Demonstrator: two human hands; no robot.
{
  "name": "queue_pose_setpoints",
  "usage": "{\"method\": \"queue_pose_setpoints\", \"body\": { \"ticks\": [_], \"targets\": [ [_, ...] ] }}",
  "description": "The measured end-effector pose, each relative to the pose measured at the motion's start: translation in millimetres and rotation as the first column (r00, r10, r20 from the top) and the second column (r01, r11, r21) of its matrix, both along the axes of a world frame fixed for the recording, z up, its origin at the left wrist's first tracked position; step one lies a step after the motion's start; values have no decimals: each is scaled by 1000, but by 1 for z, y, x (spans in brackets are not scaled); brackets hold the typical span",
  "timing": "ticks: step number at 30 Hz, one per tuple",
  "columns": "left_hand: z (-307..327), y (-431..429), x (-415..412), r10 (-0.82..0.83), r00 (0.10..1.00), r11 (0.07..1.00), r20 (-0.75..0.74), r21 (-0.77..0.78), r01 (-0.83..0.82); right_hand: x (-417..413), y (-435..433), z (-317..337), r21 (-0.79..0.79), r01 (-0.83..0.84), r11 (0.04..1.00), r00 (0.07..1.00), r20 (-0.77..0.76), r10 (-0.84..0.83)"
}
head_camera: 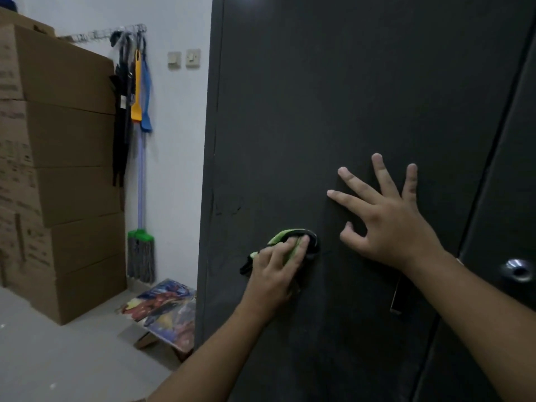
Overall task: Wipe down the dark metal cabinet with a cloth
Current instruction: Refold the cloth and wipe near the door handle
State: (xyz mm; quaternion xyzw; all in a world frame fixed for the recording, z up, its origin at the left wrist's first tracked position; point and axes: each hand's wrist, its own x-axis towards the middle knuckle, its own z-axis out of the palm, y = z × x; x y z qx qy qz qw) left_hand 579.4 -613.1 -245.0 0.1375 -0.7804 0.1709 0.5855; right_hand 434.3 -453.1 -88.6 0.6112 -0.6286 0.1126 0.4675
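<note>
Cloth (285,237) in green and black sits pressed against the dark metal cabinet (333,97), low on the left part of its big front panel, not far from the panel's left edge. Your left hand (275,274) is on top of it, with the fingers (301,245) lying fairly straight across the fabric and pushing it flat to the metal; you are not bunching it in a fist. Whether your thumb hooks under the cloth cannot be told.

Your right hand (397,227) is up and to the right of the cloth, apart from it. It is held wide, fingers fanned out, with the tips resting on the same panel.

Below your right wrist a slim upright handle (396,297) shows on the door. Further right, on the next panel, there is a round shiny lock (517,269).

To your left, stacked cardboard boxes (58,169) stand against the white wall. A mop (141,250) hangs beside them with yellow and blue tools (136,91) above it. A low stool with a printed top (165,309) stands on the floor (58,358) just beside the cabinet's left edge.
</note>
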Motion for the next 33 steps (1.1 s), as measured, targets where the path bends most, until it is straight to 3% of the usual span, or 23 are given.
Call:
{"method": "queue_pose_setpoints", "body": {
  "ticks": [3, 5, 6, 8, 10, 13, 23, 25, 30, 32, 33],
  "targets": [
    [16, -26, 25, 97, 987, 974, 127, -218, -67, -1, -1, 0, -1, -4, 1000, 1000, -7, 4],
    [36, -50, 42, 158, 982, 970, 99, -203, -135, -3, -1, 0, 6, -6, 1000, 1000, -14, 6],
    [47, -60, 50, 161, 987, 982, 27, -105, -157, -3, -1, 0, 5, -5, 1000, 1000, -17, 5],
    [67, -73, 65, 163, 974, 965, -157, 230, -124, -3, -2, -1, -5, -1, 1000, 1000, -29, 1],
    [76, -79, 69, 207, 937, 861, -280, 507, -39, -4, -2, -2, -11, 0, 1000, 999, -46, 0],
    [67, -67, 57, 269, 909, 804, -320, 594, -29, -2, -2, -3, -7, 21, 1000, 997, -71, -21],
    [-29, 18, -13, 94, 977, 913, -193, 407, -8, -3, -4, -4, 11, 28, 1000, 998, -64, -27],
    [-44, 30, -23, 38, 992, 952, -124, 306, 2, -3, -4, -4, 14, 32, 999, 998, -62, -31],
    [-63, 26, -14, -40, 978, 997, 204, -62, 53, -2, -3, -2, 45, 45, 998, 997, -67, -42],
    [-51, 13, -6, -24, 966, 982, 257, -177, 71, -2, -3, -2, 56, 32, 998, 998, -55, -29],
    [-43, 8, -4, -27, 973, 985, 230, -161, 66, -1, -3, -2, 59, 18, 998, 999, -41, -16]
  ]
}}
